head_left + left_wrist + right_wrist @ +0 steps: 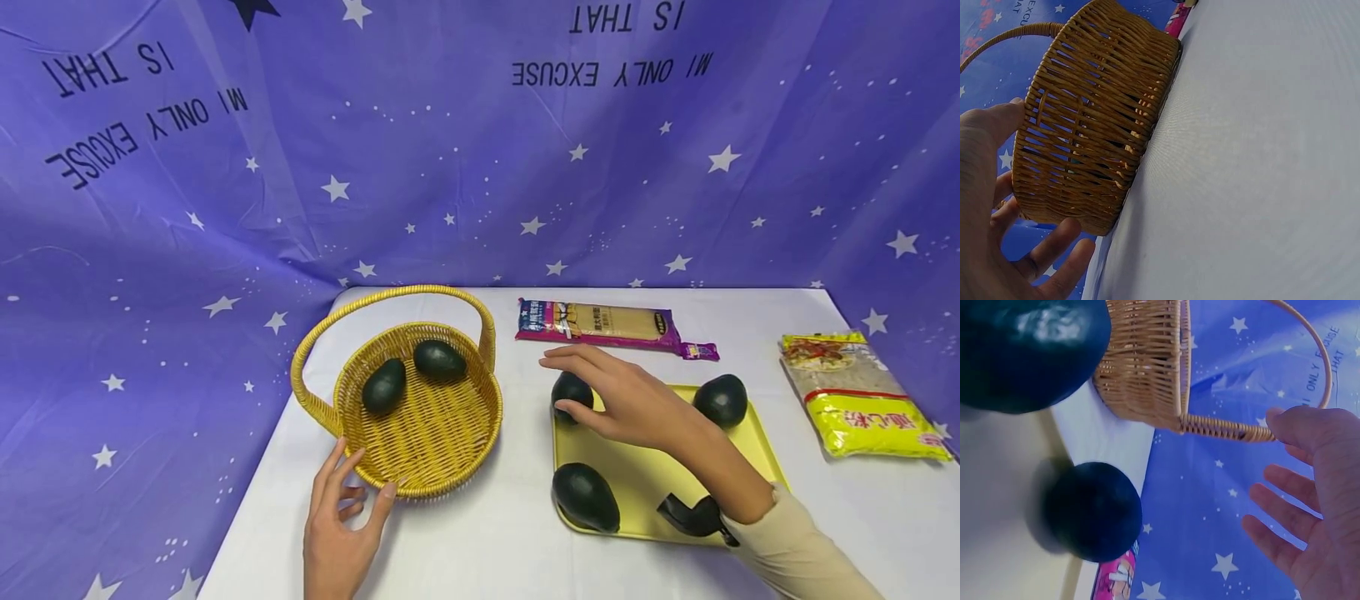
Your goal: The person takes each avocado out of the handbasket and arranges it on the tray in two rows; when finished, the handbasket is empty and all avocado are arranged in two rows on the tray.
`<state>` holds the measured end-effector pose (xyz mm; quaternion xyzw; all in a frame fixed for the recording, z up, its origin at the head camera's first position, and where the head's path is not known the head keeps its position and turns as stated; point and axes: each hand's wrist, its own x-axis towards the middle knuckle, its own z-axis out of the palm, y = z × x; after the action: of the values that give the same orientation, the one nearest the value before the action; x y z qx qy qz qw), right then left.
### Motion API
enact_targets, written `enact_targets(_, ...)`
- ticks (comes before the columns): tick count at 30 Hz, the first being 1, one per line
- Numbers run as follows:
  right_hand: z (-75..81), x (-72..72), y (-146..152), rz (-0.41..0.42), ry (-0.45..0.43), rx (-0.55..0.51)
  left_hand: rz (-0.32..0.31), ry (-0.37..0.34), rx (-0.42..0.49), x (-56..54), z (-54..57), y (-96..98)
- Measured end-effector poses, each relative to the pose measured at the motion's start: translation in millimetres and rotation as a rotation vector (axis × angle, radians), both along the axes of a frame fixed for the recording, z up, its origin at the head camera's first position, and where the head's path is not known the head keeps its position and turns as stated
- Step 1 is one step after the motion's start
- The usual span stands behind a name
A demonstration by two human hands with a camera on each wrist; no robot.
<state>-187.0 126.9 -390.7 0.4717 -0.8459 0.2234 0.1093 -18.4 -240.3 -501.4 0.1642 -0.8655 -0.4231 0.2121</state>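
Note:
My left hand is at the near left rim of a yellow wicker basket. Its thumb touches the rim and the fingers spread loosely along it; two of them stay outside the woven wall. Inside the basket lie two dark green avocados, one on the left and one at the back. Over the left side of a yellow tray, my right hand hovers with parted fingers and nothing in them. Below it sits an avocado, partly hidden by the hand.
Two more avocados, at the tray's front left and back right, flank a black curved object under my right forearm. Behind the tray lies a purple noodle packet. A yellow food bag rests at the right edge.

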Motion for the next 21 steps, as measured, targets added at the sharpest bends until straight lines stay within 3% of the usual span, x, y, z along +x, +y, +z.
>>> enact_targets(21,0.1,-3.1,-37,0.051,-0.043,0.050,0.003,-0.010,0.020,-0.3,-0.2,-1.0)
